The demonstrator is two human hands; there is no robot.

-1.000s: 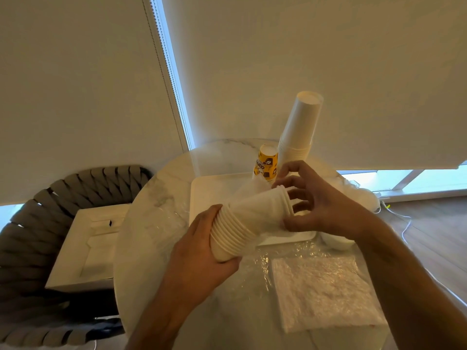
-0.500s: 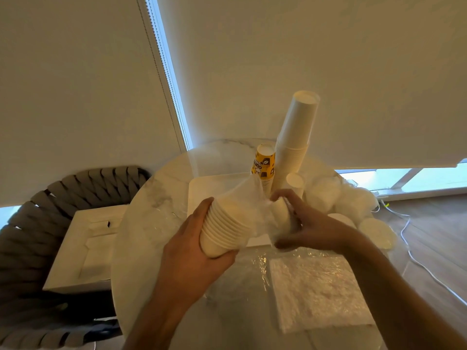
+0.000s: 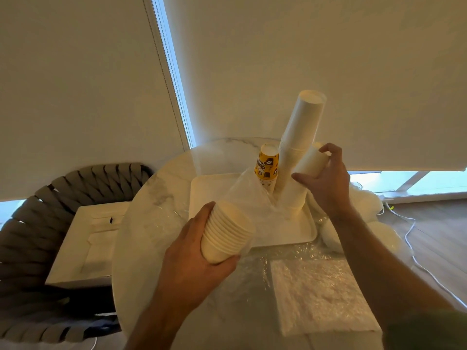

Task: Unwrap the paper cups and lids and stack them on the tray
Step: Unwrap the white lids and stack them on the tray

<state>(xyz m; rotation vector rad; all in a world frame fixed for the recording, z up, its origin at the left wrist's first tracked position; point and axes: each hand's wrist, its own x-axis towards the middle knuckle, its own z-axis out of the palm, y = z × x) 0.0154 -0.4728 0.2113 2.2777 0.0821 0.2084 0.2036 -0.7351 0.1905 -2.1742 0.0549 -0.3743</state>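
Gripping a nested stack of cream paper cups in crinkled clear plastic wrap, the left hand is curling thumb and fingers around its base, mouth pointing up-right over the white rectangular tray. The right hand, nearer the tall white cup tower, is clasping a small batch of white cups, tilted, just beside it.
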